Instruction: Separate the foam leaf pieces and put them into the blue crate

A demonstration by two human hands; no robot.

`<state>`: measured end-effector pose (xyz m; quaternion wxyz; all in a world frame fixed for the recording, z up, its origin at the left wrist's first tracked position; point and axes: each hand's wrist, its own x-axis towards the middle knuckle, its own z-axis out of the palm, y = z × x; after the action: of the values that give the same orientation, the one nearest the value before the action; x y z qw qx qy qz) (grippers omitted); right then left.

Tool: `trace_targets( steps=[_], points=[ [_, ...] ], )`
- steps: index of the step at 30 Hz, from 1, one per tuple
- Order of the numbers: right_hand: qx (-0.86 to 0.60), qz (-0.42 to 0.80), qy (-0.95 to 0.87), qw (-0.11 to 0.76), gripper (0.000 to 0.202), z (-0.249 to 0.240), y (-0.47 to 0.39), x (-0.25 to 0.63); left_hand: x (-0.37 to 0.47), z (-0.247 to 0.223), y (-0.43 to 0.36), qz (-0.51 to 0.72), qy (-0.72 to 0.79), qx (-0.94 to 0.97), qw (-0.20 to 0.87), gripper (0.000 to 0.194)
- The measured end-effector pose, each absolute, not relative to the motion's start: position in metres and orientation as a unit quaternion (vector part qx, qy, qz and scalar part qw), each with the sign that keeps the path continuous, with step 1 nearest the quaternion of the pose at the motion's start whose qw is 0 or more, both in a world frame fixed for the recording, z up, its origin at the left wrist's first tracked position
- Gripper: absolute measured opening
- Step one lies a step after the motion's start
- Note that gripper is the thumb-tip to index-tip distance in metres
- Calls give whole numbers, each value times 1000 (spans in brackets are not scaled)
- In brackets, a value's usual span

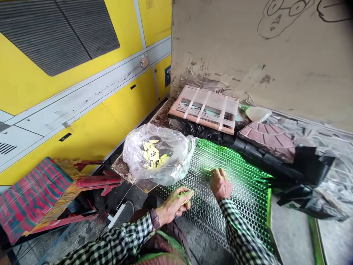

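My left hand (178, 203) is closed around a small yellow piece, in front of the clear plastic bag. My right hand (220, 184) is over the green-edged mesh surface (204, 224), its fingers pinching a thin yellow piece (207, 169) that sticks out to the left. The open clear plastic bag (176, 173) sits on a board at the mesh's left edge. Inside it lie several curved yellow pieces (151, 152).
A wrapped framed panel (206, 108) and black plastic (253, 154) lie behind the mesh, with a pink fan-shaped piece (267, 136) beside the panel. At left are a red-framed seat with striped cloth (33, 195) and a yellow machine (138, 92). Cardboard (234, 48) stands at the back.
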<state>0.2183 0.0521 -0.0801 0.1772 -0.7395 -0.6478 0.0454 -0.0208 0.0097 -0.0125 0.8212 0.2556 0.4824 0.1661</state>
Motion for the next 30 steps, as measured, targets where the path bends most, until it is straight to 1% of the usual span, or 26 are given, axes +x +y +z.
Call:
trace_targets(
  steps=[4,6,7,9,11,12,13,15,18,20,22,24,25,27,30],
  points=[
    [-705,40,-678,205,34,-80,36,222,-26,-13,13,178,493,256,812,54],
    [-730,67,-638,236,33,-66,28,216,-26,-14,14,189,484,265,812,54],
    [-743,104,-609,259,33,-56,24,210,-25,-14,15,195,479,269,812,53],
    [-738,255,-546,305,36,-35,13,194,-22,-15,16,202,472,283,810,53],
    [-667,459,-488,328,41,-19,1,175,-17,-16,16,207,478,301,798,51],
    [-624,537,-460,333,43,-15,-5,167,-15,-17,16,210,482,311,792,51],
    [-594,586,-435,338,44,-13,-10,160,-13,-18,16,212,482,321,787,50],
    [-582,610,-394,367,46,-17,-18,153,-11,-21,16,213,479,337,782,49],
    [-640,547,-355,406,48,-33,-22,159,-13,-27,14,221,505,357,754,43],
    [-705,443,-387,397,48,-46,-23,171,-18,-31,13,234,533,340,739,43],
    [-747,299,-471,360,46,-60,-27,183,-22,-33,12,238,538,307,748,46],
    [-730,176,-576,323,41,-73,-34,194,-25,-34,12,240,528,287,762,51],
    [-707,135,-621,309,37,-78,-39,197,-26,-34,11,244,524,286,764,53],
    [-665,85,-686,283,27,-86,-50,201,-26,-34,10,252,517,289,765,58],
    [-642,36,-726,243,19,-89,-65,199,-24,-32,8,251,511,290,769,54]
  ],
)
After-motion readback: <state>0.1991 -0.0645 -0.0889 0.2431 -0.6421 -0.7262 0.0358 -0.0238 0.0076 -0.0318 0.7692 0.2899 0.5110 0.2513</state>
